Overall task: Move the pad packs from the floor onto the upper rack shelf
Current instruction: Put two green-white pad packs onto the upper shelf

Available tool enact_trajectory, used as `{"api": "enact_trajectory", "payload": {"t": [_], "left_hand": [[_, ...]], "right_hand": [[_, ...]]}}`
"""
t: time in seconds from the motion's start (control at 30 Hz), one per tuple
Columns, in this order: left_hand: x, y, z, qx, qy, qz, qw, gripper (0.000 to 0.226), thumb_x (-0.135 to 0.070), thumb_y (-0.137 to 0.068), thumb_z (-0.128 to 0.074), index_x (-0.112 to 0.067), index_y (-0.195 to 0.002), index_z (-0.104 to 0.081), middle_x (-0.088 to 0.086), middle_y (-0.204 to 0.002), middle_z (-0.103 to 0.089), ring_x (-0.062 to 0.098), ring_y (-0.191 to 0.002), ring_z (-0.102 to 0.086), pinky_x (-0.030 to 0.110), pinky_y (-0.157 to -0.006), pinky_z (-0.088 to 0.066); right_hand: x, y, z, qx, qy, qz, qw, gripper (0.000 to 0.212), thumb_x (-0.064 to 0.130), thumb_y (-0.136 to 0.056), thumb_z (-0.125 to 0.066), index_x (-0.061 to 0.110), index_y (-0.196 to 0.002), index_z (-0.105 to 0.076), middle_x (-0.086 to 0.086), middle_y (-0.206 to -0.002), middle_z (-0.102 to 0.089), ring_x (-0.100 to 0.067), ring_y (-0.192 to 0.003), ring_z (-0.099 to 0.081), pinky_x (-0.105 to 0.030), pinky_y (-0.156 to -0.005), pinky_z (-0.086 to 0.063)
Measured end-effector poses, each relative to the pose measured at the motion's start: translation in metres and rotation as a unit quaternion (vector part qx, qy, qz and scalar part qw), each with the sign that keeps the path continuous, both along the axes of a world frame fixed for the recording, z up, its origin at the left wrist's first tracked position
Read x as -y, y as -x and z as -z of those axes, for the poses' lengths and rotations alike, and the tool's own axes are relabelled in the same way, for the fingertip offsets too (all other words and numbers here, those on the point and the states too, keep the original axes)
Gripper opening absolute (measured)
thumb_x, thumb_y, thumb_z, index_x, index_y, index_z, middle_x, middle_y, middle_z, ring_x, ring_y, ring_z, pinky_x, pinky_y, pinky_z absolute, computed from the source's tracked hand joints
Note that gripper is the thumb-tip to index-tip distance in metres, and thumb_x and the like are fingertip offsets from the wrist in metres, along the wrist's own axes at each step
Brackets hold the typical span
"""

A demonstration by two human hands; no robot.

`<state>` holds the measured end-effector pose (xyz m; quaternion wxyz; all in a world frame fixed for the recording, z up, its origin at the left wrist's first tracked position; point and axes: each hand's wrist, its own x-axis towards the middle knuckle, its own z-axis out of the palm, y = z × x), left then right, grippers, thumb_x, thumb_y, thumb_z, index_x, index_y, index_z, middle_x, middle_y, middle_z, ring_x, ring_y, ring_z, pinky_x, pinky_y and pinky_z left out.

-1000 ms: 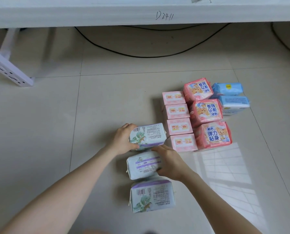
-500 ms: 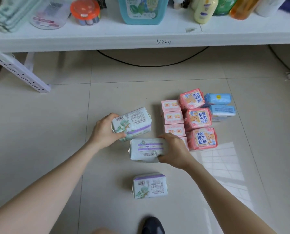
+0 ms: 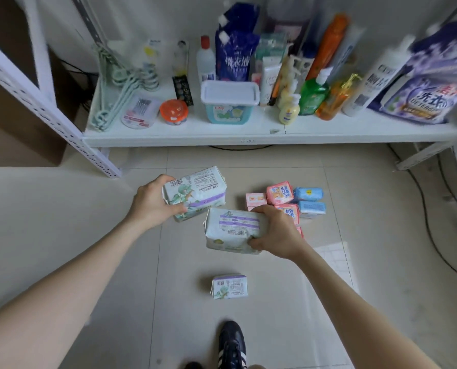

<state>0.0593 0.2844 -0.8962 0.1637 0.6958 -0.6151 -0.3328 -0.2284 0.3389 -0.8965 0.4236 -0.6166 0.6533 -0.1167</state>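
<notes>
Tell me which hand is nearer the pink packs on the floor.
Right. The right hand, gripping a pack, partly hides the pink packs; the left hand holds another pack farther left.

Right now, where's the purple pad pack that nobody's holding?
Head view, lower centre: the purple pad pack lies alone on the floor, just beyond the dark shoe, below the right hand.

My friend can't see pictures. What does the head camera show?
A person's left hand holds one purple-trimmed pad pack and the right hand a second pack above a tiled floor, before a white shelf crowded with bottles. A third pack lies on the floor near a dark shoe, with pink packs and blue packs farther right.
</notes>
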Motion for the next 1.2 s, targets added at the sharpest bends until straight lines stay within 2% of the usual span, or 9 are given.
{"api": "enact_trajectory", "payload": {"t": [0.17, 0.27, 0.4, 0.57, 0.7, 0.83, 1.0, 1.1, 1.2], "left_hand": [[0.001, -0.017, -0.112, 0.013, 0.008, -0.003, 1.0, 0.065, -0.028, -0.06, -0.09, -0.021, -0.116, -0.057, -0.004, -0.099, -0.068, 0.018, -0.091, -0.061, 0.028, -0.075, -0.045], [0.007, -0.03, -0.183, 0.016, 0.01, -0.002, 1.0, 0.073, -0.034, -0.058, -0.091, -0.025, -0.121, -0.055, -0.004, -0.105, -0.07, 0.02, -0.098, -0.064, 0.035, -0.084, -0.051], [0.014, -0.042, -0.278, 0.024, 0.03, 0.007, 0.999, 0.075, -0.033, -0.058, -0.091, -0.028, -0.124, -0.056, -0.008, -0.104, -0.069, 0.014, -0.095, -0.063, 0.031, -0.083, -0.051], [0.026, -0.054, -0.391, 0.04, 0.074, 0.02, 0.996, 0.06, -0.03, -0.057, -0.091, -0.034, -0.105, -0.056, -0.018, -0.092, -0.065, 0.005, -0.083, -0.062, 0.024, -0.068, -0.048], [0.03, -0.065, -0.468, 0.04, 0.118, 0.008, 0.992, 0.067, -0.035, -0.054, -0.092, -0.033, -0.112, -0.058, -0.013, -0.102, -0.068, 0.01, -0.095, -0.063, 0.032, -0.081, -0.052], [0.025, -0.072, -0.537, 0.032, 0.167, -0.007, 0.985, 0.068, -0.035, -0.057, -0.092, -0.03, -0.115, -0.057, -0.011, -0.105, -0.066, 0.012, -0.101, -0.061, 0.033, -0.085, -0.05], [0.018, -0.088, -0.609, 0.014, 0.211, -0.029, 0.977, 0.061, -0.034, -0.054, -0.092, -0.032, -0.106, -0.059, -0.015, -0.101, -0.069, 0.008, -0.097, -0.065, 0.036, -0.086, -0.054], [0.012, -0.099, -0.646, -0.005, 0.241, -0.043, 0.97, 0.067, -0.039, -0.049, -0.091, -0.032, -0.109, -0.061, -0.015, -0.107, -0.069, 0.007, -0.106, -0.062, 0.041, -0.092, -0.052], [0.007, -0.108, -0.68, -0.013, 0.272, -0.045, 0.961, 0.065, -0.032, -0.052, -0.093, -0.031, -0.11, -0.061, -0.012, -0.112, -0.067, 0.008, -0.114, -0.057, 0.041, -0.099, -0.048]], "right_hand": [[0.008, -0.003, -0.112, 0.004, 0.017, -0.003, 1.0, 0.068, 0.017, -0.06, -0.083, 0.019, -0.123, -0.057, 0.008, -0.102, -0.06, -0.012, -0.09, -0.057, -0.014, -0.07, -0.04], [0.017, -0.004, -0.178, 0.012, 0.021, -0.004, 1.0, 0.062, 0.018, -0.059, -0.082, 0.024, -0.116, -0.058, 0.01, -0.096, -0.062, -0.009, -0.08, -0.059, -0.009, -0.062, -0.042], [0.032, -0.006, -0.264, 0.022, 0.047, -0.021, 0.998, 0.06, 0.026, -0.054, -0.083, 0.029, -0.109, -0.059, 0.011, -0.096, -0.065, -0.013, -0.088, -0.061, -0.018, -0.069, -0.049], [0.051, -0.012, -0.369, 0.042, 0.091, -0.048, 0.994, 0.064, 0.025, -0.056, -0.085, 0.022, -0.115, -0.059, 0.009, -0.098, -0.067, -0.007, -0.084, -0.064, -0.022, -0.071, -0.055], [0.062, -0.017, -0.443, 0.066, 0.132, -0.058, 0.987, 0.066, 0.027, -0.056, -0.085, 0.021, -0.117, -0.058, 0.006, -0.098, -0.068, -0.01, -0.085, -0.066, -0.031, -0.075, -0.057], [0.069, -0.02, -0.509, 0.096, 0.17, -0.068, 0.978, 0.059, 0.022, -0.056, -0.086, 0.023, -0.109, -0.06, 0.003, -0.093, -0.071, -0.013, -0.078, -0.07, -0.04, -0.071, -0.059], [0.072, -0.031, -0.579, 0.115, 0.222, -0.093, 0.964, 0.064, 0.016, -0.061, -0.086, 0.016, -0.117, -0.057, 0.002, -0.101, -0.068, -0.009, -0.08, -0.069, -0.027, -0.067, -0.058], [0.075, -0.04, -0.615, 0.128, 0.241, -0.102, 0.957, 0.058, 0.01, -0.063, -0.085, 0.015, -0.113, -0.056, 0.002, -0.1, -0.068, -0.006, -0.077, -0.069, -0.021, -0.063, -0.055], [0.079, -0.052, -0.645, 0.136, 0.26, -0.113, 0.949, 0.061, 0.011, -0.063, -0.086, 0.013, -0.116, -0.057, -0.001, -0.102, -0.068, -0.011, -0.079, -0.07, -0.022, -0.061, -0.055]]}}
